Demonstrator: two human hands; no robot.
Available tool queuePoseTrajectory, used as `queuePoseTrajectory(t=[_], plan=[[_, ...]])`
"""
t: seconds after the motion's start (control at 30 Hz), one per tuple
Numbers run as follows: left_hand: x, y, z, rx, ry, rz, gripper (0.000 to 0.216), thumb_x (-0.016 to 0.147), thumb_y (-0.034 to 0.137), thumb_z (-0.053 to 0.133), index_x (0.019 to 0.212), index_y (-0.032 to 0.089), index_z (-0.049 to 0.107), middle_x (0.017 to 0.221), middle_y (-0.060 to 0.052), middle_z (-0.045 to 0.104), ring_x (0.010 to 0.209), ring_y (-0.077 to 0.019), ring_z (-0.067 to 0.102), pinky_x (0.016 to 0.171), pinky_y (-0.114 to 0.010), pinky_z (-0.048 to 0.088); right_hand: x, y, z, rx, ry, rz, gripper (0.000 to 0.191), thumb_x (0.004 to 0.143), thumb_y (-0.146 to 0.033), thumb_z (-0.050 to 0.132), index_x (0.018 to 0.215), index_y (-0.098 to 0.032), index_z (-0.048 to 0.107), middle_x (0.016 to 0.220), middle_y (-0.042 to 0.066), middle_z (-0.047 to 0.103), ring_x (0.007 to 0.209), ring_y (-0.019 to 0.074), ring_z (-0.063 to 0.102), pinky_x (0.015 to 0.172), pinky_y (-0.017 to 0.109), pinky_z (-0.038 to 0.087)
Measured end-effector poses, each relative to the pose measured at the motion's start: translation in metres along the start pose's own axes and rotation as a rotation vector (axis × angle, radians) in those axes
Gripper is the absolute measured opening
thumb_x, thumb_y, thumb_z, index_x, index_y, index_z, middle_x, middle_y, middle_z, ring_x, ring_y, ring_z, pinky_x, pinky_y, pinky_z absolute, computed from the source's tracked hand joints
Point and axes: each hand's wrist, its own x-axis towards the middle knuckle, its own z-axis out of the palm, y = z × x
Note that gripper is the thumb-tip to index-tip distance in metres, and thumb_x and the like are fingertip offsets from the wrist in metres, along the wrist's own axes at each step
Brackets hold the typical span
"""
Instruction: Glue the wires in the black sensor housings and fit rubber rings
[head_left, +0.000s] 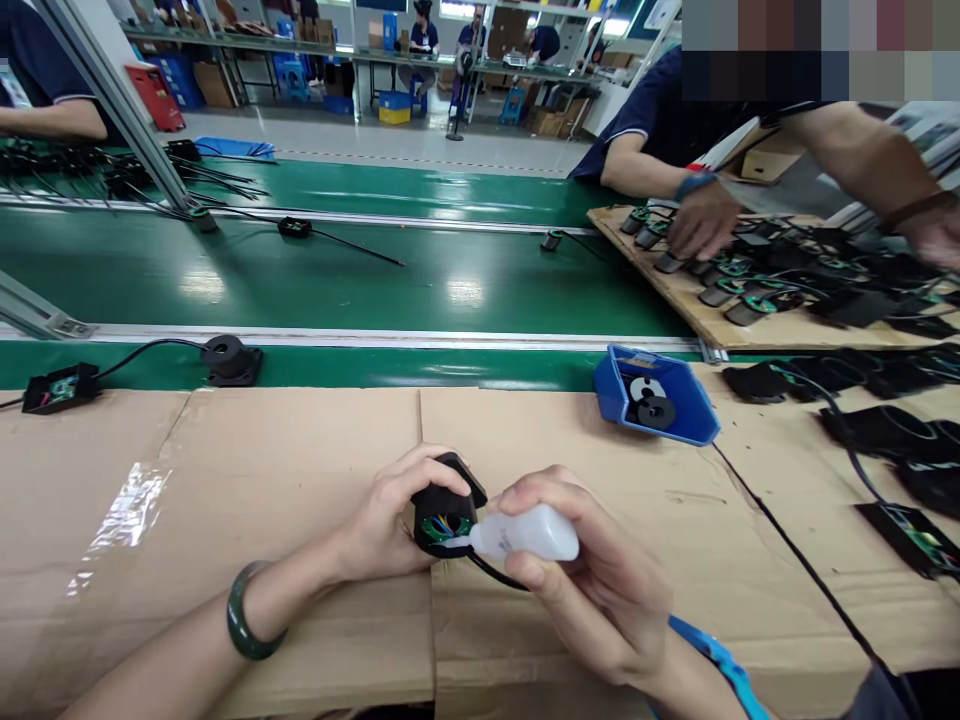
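Note:
My left hand (390, 515) is closed around a black round housing (444, 505) with a square flange, tilted so its inside faces me. A green circuit board and coloured wires show within it, and a black cable comes out below. Between the thumb and fingers of my right hand (592, 560) is a small white squeeze bottle (529, 533), lying nearly level. Its thin nozzle points left and reaches the near rim of the housing. Whether any liquid comes out cannot be seen.
Cardboard (300, 470) covers my bench. A blue bin (694, 405) holds round parts. Another housing (229, 358) is cabled to a box (61, 387) on the left. Beyond runs a green conveyor (375, 280). A co-worker's hand (705, 218) touches parts on a board (652, 275).

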Motion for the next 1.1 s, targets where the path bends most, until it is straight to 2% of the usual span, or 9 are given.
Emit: queuePoseTrajectory(t=[0.37,0.47,0.6,0.7,0.87,0.97,1.03,1.1], plan=[[0.0,-0.001,0.0,0.004,0.019,-0.055,0.041,0.069,0.016,0.079,0.104,0.022,0.057,0.109,-0.008,0.058,0.101,-0.0219,0.058,0.087,-0.032,0.046,-0.004,0.007,0.002,0.069,0.061,0.031,0.015,0.094,-0.024,0.056,0.107,-0.019,0.058,0.083,0.005,0.061,0.071,0.0178,0.057,0.057,0.027,0.047],[0.0,-0.005,0.0,-0.024,0.009,-0.095,0.042,0.068,0.015,0.077,0.104,0.022,0.057,0.105,-0.007,0.059,0.101,-0.0217,0.057,0.088,-0.031,0.045,-0.011,0.018,0.005,0.253,0.193,0.137,0.015,0.094,-0.025,0.058,0.109,-0.02,0.06,0.088,0.006,0.061,0.076,0.0174,0.057,0.057,0.025,0.047],[0.0,-0.007,0.001,-0.128,-0.007,-0.204,0.049,0.057,0.011,0.076,0.102,0.02,0.059,0.107,-0.007,0.057,0.101,-0.0231,0.056,0.09,-0.032,0.044,-0.011,0.031,0.01,0.576,0.387,0.282,0.015,0.093,-0.03,0.062,0.105,-0.022,0.064,0.083,0.004,0.061,0.06,0.0107,0.049,0.049,0.019,0.042],[0.001,-0.003,0.002,-0.197,-0.012,-0.3,0.048,0.057,0.007,0.071,0.102,0.018,0.058,0.102,-0.006,0.058,0.094,-0.0204,0.059,0.083,-0.029,0.046,-0.002,0.037,0.01,0.763,0.534,0.424,0.017,0.086,-0.034,0.072,0.096,-0.022,0.068,0.08,0.002,0.062,0.055,0.0075,0.044,0.049,0.016,0.041],[0.003,0.003,-0.002,-0.283,-0.071,-0.431,0.046,0.061,0.011,0.074,0.104,0.017,0.057,0.099,-0.003,0.061,0.089,-0.0176,0.059,0.078,-0.026,0.047,0.011,0.049,0.003,0.959,0.694,0.601,0.027,0.068,-0.035,0.086,0.084,-0.02,0.07,0.079,0.001,0.065,0.057,0.0079,0.052,0.051,0.016,0.047],[0.004,0.002,-0.008,-0.201,-0.113,-0.462,0.048,0.061,0.015,0.078,0.104,0.017,0.058,0.096,-0.003,0.063,0.088,-0.0189,0.059,0.078,-0.027,0.048,0.017,0.061,-0.005,0.981,0.685,0.606,0.026,0.065,-0.032,0.087,0.08,-0.021,0.068,0.076,-0.001,0.064,0.066,0.0101,0.059,0.062,0.019,0.054],[0.004,0.0,-0.009,-0.143,-0.113,-0.462,0.049,0.06,0.017,0.079,0.104,0.018,0.058,0.096,-0.003,0.064,0.088,-0.0201,0.06,0.078,-0.029,0.048,0.022,0.075,-0.009,0.948,0.631,0.588,0.029,0.065,-0.03,0.086,0.086,-0.022,0.068,0.08,-0.001,0.067,0.077,0.0126,0.064,0.079,0.026,0.056],[0.005,-0.002,-0.009,-0.057,-0.099,-0.436,0.049,0.059,0.017,0.079,0.104,0.02,0.06,0.099,-0.003,0.063,0.091,-0.0213,0.06,0.082,-0.031,0.047,0.03,0.094,-0.009,0.807,0.536,0.549,0.033,0.068,-0.033,0.081,0.096,-0.024,0.067,0.089,0.001,0.069,0.088,0.0165,0.066,0.091,0.035,0.053]])
